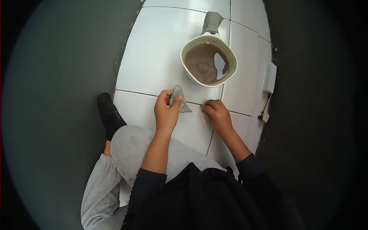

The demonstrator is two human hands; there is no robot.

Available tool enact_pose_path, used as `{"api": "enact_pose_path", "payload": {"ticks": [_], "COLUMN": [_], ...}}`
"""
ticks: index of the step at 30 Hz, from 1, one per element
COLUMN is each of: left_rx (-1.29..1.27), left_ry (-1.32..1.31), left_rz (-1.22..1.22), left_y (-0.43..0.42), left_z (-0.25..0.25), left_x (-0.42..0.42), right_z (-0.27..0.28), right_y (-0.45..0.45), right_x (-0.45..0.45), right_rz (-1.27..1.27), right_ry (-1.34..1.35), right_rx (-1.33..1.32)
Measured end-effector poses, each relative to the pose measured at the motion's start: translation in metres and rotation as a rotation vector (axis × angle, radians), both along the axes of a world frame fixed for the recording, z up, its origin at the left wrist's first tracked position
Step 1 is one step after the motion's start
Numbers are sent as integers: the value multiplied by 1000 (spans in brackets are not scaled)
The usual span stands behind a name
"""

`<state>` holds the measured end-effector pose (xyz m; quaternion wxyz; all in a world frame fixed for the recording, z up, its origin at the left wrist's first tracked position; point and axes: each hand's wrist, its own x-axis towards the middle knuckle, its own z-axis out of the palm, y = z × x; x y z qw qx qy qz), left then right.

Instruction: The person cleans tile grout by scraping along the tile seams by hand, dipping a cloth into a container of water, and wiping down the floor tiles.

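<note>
My left hand [167, 109] is closed on a soft grey-green piece [178, 100] with a ragged edge, which looks like clay or damp cloth. Its thumb presses on the front of the piece. To the right, my right hand [217, 115] is held low over the tiles with its fingers curled and pinched; what is between them, if anything, I cannot make out. A wet-looking mark shows by its fingertips. Beyond both hands stands a cream plastic dipper [183, 61] holding murky brown water [201, 63]. A larger grey-green lump [212, 22] covers most of its handle.
White floor tiles [153, 46] with dark joints lie under everything. At the right edge are a white block [270, 78] and a thin black-and-white tool [264, 106]. My bent leg [132, 145] in grey trousers and a dark-socked foot [109, 115] flank the work on the left.
</note>
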<state>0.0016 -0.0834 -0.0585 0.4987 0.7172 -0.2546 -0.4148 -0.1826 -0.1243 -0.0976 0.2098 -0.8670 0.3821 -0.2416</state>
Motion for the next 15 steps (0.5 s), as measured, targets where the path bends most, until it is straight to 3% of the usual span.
{"api": "enact_pose_path", "payload": {"ticks": [4,12,15], "left_rx": [13,11,1], "left_ry": [119,149,316], "left_rz": [66,271,337], "left_y": [-3,-3,0], "left_z": [7,9,15], "left_x": [1,6,14], "right_z": [4,-6,-1], "right_y": [-1,-1,-5], "right_x": [-39,24,-1], "right_rz": [-60,33,26], "right_ry": [97,-34,25], "right_rx": [-12,-101,-124]}}
